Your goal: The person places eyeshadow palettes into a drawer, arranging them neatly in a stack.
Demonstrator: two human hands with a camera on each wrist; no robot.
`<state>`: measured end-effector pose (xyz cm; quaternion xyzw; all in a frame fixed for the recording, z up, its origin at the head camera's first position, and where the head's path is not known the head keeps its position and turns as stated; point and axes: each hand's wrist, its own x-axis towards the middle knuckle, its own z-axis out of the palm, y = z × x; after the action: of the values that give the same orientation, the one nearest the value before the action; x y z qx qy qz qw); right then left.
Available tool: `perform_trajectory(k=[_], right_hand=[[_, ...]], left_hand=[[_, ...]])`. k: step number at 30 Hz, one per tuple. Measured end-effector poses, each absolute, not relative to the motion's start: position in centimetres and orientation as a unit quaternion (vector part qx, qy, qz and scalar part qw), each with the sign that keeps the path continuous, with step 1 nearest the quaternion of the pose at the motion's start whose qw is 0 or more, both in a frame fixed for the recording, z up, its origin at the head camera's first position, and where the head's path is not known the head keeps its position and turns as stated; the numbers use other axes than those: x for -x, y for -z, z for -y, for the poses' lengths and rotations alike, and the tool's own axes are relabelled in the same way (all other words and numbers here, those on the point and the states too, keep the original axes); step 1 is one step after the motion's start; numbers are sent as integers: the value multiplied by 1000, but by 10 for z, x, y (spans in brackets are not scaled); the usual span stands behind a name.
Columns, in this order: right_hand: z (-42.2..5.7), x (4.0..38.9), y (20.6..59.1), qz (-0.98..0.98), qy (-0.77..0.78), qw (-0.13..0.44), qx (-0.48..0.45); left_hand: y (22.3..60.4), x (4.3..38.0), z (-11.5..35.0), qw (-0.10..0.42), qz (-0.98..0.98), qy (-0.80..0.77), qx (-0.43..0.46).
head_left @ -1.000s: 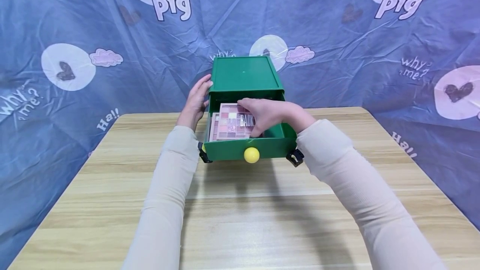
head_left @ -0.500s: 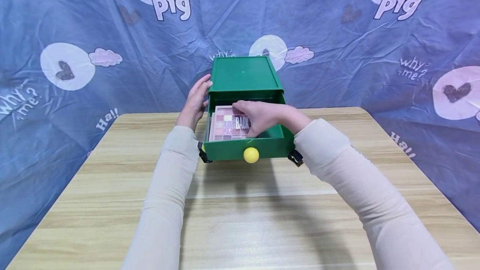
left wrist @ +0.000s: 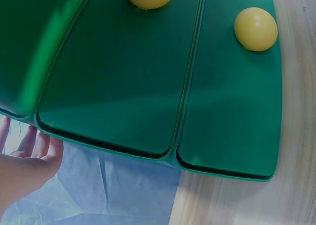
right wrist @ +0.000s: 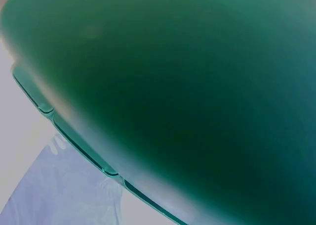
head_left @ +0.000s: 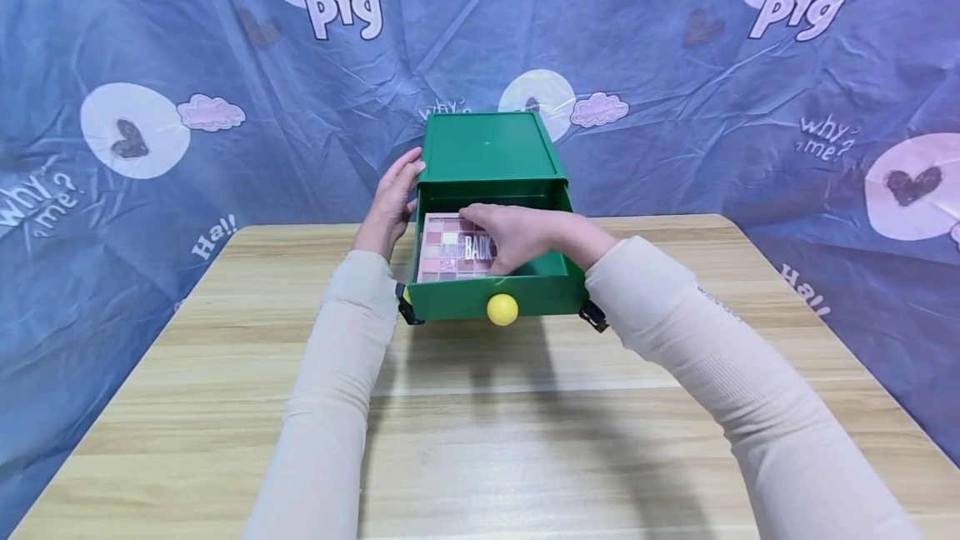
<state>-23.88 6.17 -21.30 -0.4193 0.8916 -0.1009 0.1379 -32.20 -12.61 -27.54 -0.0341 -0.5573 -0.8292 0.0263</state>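
Note:
A green drawer cabinet (head_left: 491,144) stands on the table, its top drawer (head_left: 457,300) pulled out. In the drawer's left part lies a pink eyeshadow palette (head_left: 450,248) with "BACK" printed on its lid. My right hand (head_left: 525,236) reaches into the drawer and holds this palette across its right end, thumb at the near edge and fingers at the far edge. My left hand (head_left: 390,198) rests against the cabinet's left side. In the left wrist view its fingers (left wrist: 52,151) touch the cabinet's edge. The right wrist view shows only blurred green plastic up close, with the right hand hidden.
A yellow round knob (head_left: 502,310) sits on the open drawer's front. Lower drawer fronts (left wrist: 113,86) are closed and carry yellow knobs (left wrist: 256,29). Behind the wooden table (head_left: 225,407) hangs a blue printed cloth (head_left: 637,23).
My right hand has moved left and slightly down with the palette, which now covers the other palette seen under its left edge earlier. The left hand has stayed in place.

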Motion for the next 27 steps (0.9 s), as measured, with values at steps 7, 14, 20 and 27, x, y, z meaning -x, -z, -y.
perform_trajectory(k=[7, 14, 20, 27], right_hand=[[-62, 239, 213, -891, 101, 135, 423], [-68, 234, 205, -890, 117, 152, 413], [-74, 227, 190, -903, 144, 154, 374], [-80, 217, 174, -910, 143, 135, 364]], left_hand=[[274, 322, 126, 28, 559, 828, 30], [275, 321, 125, 25, 561, 827, 32], [275, 321, 125, 30, 561, 827, 32], [276, 322, 125, 28, 559, 828, 34]])
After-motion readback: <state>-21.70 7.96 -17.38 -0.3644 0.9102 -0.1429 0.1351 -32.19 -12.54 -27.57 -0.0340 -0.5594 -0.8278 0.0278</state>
